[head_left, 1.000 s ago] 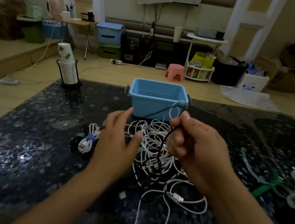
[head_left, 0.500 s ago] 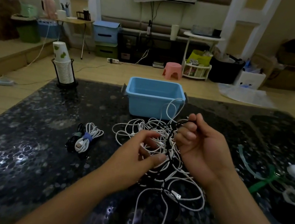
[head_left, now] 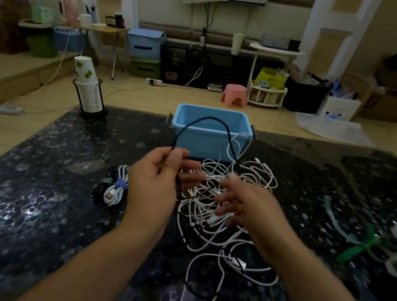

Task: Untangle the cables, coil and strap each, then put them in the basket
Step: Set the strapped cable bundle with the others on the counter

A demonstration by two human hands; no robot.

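Ideally, with my left hand (head_left: 154, 182) pinching the black cable (head_left: 206, 119) arched before the blue basket (head_left: 211, 132) at the table's (head_left: 26, 200) far edge, my spread-fingered right hand (head_left: 241, 204) should have pinned the white tangle (head_left: 222, 207) mid-table while I drew slowly.

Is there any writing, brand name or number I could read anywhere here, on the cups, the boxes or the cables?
None can be read.
Paper cups: only green leaf shapes, no words.
Blue basket: plain, with no label showing.
Storage boxes by the wall: dark handle slots, no text.
White box on the floor: small dark marks, too blurred to tell.
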